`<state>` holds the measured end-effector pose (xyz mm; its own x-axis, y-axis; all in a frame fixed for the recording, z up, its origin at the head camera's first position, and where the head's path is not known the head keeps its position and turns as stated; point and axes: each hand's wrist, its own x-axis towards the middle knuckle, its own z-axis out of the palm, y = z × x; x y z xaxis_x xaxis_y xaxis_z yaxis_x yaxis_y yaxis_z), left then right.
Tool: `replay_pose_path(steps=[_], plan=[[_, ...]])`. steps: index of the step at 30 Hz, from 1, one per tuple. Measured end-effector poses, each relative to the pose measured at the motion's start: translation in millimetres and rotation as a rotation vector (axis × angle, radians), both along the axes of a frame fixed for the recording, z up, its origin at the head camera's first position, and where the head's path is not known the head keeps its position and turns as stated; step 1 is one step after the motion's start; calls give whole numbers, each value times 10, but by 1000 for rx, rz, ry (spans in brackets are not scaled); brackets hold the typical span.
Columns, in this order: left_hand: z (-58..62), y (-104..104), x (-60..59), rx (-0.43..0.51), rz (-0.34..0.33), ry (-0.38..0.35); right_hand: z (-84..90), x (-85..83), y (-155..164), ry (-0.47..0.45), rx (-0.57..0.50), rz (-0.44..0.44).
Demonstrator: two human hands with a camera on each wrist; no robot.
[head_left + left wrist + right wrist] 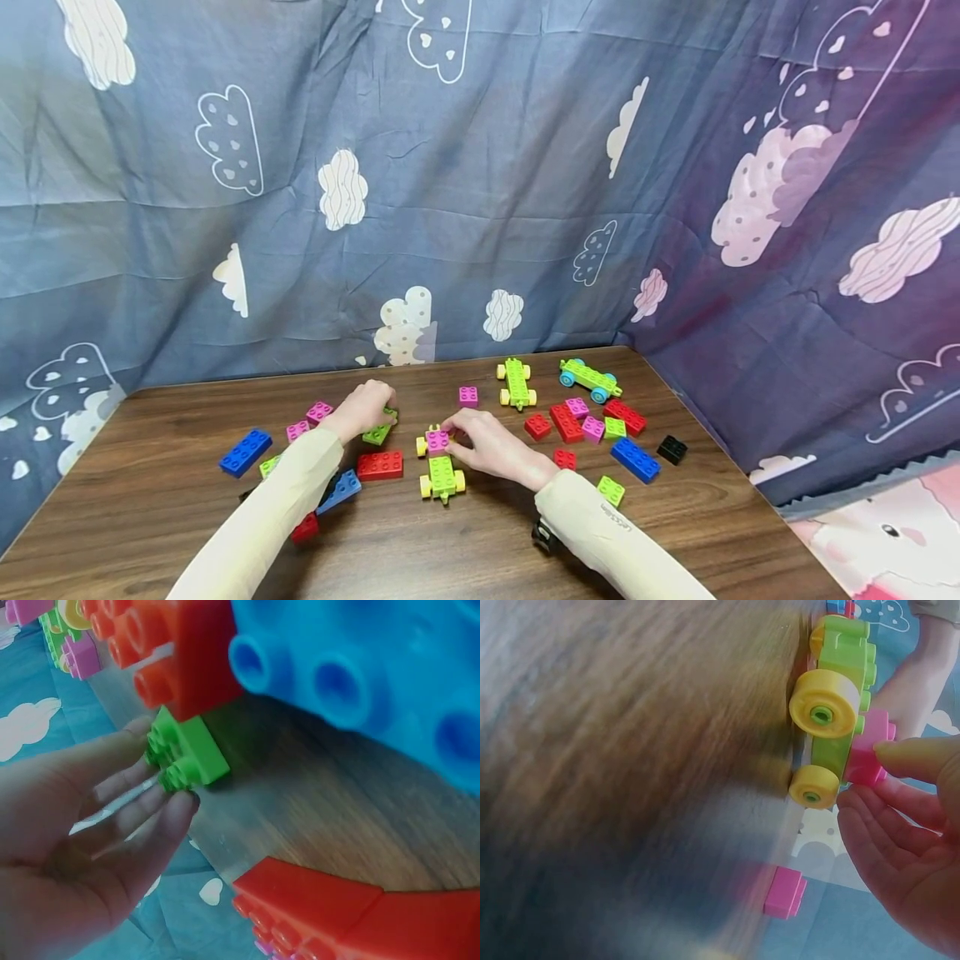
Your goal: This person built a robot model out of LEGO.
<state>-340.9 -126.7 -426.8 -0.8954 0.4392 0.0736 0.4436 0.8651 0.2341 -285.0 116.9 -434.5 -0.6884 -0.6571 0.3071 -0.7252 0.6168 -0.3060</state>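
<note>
My left hand point(365, 410) pinches a light green building brick point(378, 429) at the left of the table. In the left wrist view, thumb and fingers meet the studded side of this green brick point(196, 754). With thumb and fingertips my right hand point(487, 446) holds a pink brick point(437, 442) on the far end of a green wheeled base point(442, 475). From the right wrist, the pink brick point(868, 750) sits against the studs of the green base, whose yellow wheels point(823, 703) face the camera.
A red brick point(380, 465), a blue sloped brick point(341, 490) and a long blue brick point(246, 452) lie at left. Another yellow-wheeled base point(517, 383) and a blue-wheeled one point(590, 379) stand at the back right. Several loose bricks and a black brick point(672, 450) lie at right.
</note>
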Motion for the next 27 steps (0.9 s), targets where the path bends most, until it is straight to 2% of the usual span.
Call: replay_pose_path(steps=[2, 5, 7, 13, 16, 25, 27], plan=[[9, -11, -3, 7, 25, -4, 1, -3, -3, -2, -1, 1], [57, -47, -1, 8, 25, -24, -1, -7, 2, 1, -6, 5], [101, -78, 9, 0, 2, -43, -2, -9, 10, -2, -9, 7], [151, -163, 44, -63, -135, -73, 1, -14, 32, -23, -9, -3], [146, -191, 54, -68, -158, -86, -1, -16, 31, -21, -8, -6], [151, -256, 81, -55, -134, -151, 4, 0, 4, -33, -4, -2], [149, -261, 88, -53, -131, -148, 1, 1, -5, -26, -3, 2]])
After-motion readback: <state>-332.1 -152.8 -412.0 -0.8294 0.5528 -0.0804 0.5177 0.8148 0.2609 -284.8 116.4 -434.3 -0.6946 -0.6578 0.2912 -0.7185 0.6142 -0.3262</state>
